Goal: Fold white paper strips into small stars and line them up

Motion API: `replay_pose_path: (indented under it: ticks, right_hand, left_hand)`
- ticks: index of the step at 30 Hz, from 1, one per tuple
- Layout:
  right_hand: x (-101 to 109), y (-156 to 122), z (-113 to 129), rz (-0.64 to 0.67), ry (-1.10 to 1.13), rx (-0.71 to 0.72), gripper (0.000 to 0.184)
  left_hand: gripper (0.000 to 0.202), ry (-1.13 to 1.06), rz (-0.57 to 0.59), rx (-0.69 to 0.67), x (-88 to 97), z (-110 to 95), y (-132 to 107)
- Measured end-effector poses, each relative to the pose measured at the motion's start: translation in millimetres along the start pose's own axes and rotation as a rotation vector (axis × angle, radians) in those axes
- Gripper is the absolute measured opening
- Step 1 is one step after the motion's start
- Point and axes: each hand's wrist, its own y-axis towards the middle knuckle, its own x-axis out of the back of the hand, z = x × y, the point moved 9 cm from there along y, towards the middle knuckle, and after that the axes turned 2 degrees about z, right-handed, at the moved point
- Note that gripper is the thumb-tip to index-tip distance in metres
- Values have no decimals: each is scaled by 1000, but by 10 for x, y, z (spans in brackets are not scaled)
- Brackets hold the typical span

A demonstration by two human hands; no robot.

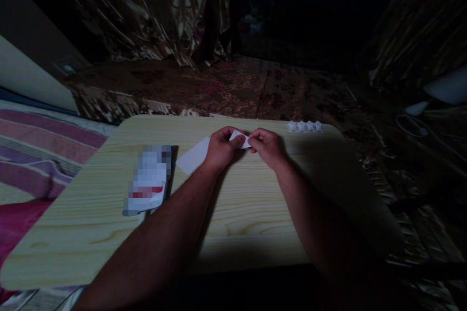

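Observation:
My left hand (pixel 221 148) and my right hand (pixel 268 146) meet over the far middle of a light wooden table (pixel 237 214). Both pinch a small folded piece of white paper (pixel 241 139) between thumbs and fingertips, just above the tabletop. A white paper strip (pixel 193 155) lies flat on the table, partly under my left hand's wrist side. A row of several small white folded paper stars (pixel 305 126) sits near the table's far right edge, a short way beyond my right hand.
A flat white and red packet (pixel 149 185), blurred out, lies on the table's left part. A striped blanket (pixel 40 150) is at the left. Patterned dark fabric (pixel 226 87) covers the floor beyond the table. A white cable (pixel 416 129) lies at the right.

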Motion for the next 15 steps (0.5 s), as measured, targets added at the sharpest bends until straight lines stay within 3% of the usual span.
replay_pose_path:
  ticks: [8,15]
  right_hand:
    - [-22,19,-6,11,-102,105,4]
    - [-16,15,-35,-11,-89,63,6]
  left_hand:
    - [20,135,10,-21,0,-2,8]
    - [18,78,-139,1,147,81,42]
